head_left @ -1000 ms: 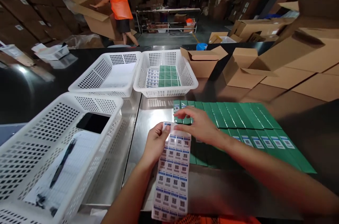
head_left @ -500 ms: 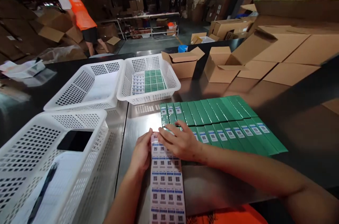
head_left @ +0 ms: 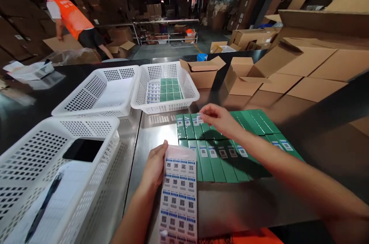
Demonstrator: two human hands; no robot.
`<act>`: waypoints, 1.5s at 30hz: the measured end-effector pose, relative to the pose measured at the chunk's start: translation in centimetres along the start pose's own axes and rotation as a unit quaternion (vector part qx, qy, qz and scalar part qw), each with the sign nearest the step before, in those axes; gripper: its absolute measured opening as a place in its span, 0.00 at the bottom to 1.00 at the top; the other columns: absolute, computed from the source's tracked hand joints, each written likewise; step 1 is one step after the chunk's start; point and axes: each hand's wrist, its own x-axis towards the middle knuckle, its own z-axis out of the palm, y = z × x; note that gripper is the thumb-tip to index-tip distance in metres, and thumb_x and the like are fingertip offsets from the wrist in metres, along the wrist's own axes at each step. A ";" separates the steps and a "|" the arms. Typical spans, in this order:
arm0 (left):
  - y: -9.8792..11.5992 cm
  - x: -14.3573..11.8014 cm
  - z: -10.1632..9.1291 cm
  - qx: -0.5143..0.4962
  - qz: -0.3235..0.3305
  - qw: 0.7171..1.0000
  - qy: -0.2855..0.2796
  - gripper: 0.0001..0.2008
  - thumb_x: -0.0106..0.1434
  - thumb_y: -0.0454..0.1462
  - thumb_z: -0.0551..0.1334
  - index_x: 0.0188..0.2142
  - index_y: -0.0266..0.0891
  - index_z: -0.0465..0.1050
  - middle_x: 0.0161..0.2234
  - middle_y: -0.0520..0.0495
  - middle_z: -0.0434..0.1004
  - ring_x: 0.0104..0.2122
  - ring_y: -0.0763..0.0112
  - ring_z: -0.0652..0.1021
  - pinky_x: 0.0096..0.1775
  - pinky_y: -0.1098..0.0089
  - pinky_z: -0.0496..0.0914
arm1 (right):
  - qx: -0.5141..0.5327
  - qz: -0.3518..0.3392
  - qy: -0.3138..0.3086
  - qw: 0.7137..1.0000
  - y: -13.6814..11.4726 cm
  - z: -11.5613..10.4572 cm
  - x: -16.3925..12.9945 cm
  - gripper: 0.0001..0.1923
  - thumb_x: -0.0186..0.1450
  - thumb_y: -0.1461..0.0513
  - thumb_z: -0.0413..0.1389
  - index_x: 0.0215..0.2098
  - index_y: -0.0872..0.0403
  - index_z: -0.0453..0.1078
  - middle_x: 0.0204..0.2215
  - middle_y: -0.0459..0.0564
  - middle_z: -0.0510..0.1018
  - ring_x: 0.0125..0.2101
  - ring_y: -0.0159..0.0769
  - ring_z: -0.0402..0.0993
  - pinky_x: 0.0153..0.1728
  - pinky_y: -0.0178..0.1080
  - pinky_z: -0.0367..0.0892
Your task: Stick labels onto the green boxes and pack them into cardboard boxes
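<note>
My left hand (head_left: 156, 163) grips the left edge of a long sheet of QR-code stickers (head_left: 179, 194), whose top strip is bare backing. A single QR-code sticker (head_left: 199, 118) is pinched between the thumb and fingertips of my right hand (head_left: 216, 118), just over the back row of green boxes (head_left: 207, 131). These flat boxes stand side by side in two rows on the metal table. The leftmost few in the back row carry stickers near their far ends. Stickers also show along the front row (head_left: 206, 167); my right forearm hides part of both rows.
White perforated baskets (head_left: 95, 115) stand on the left, one with a black phone (head_left: 83, 150) and a pen (head_left: 44, 207) on papers. Another basket (head_left: 164, 108) holds green and white sticker sheets. Open cartons (head_left: 203, 78) stand behind the boxes. A person in an orange vest (head_left: 70, 15) bends over at far left.
My right hand has moved from the top of the sticker sheet up and right to the back row, carrying one sticker. The sheet's lower end has swung slightly left; the background person leans further left.
</note>
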 end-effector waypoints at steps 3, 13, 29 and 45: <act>0.1 -0.2 0.0 0.022 -0.020 1.000 -0.001 0.28 0.33 0.56 0.78 0.19 0.36 0.72 0.15 0.52 0.70 0.15 0.74 0.68 0.19 0.73 0.59 | -0.024 0.114 0.018 0.993 2.0 -2.6 3.1 0.16 0.60 0.66 0.63 0.45 0.51 0.68 0.20 0.38 0.70 0.23 0.29 0.68 0.24 0.30 0.66; -0.3 0.3 -0.6 0.055 -0.018 0.998 0.003 0.31 0.38 0.59 0.75 0.29 0.33 0.80 0.27 0.41 0.82 0.20 0.68 0.76 0.20 0.73 0.64 | -0.097 0.190 0.016 0.977 3.7 -1.9 4.5 0.34 0.58 0.68 0.65 0.57 0.55 0.54 0.19 0.37 0.71 0.21 0.32 0.70 0.25 0.32 0.69; 0.0 0.7 -1.9 0.266 0.209 0.930 0.145 0.34 0.53 0.67 0.60 0.22 0.37 0.75 0.16 0.52 0.66 0.20 0.71 0.66 0.24 0.71 0.59 | -0.226 0.032 -0.083 0.970 0.1 1.0 -2.1 0.29 0.62 0.48 0.62 0.55 0.50 0.59 0.27 0.43 0.75 0.29 0.38 0.74 0.31 0.40 0.65; 1.3 -1.1 -1.7 0.120 0.191 0.973 -0.058 0.36 0.50 0.45 0.76 0.58 0.43 0.71 0.25 0.54 0.76 0.26 0.71 0.76 0.31 0.72 0.71 | -0.041 -0.067 -0.025 0.997 0.6 4.9 -7.1 0.13 0.60 0.58 0.63 0.43 0.49 0.80 0.30 0.46 0.77 0.29 0.34 0.72 0.33 0.39 0.71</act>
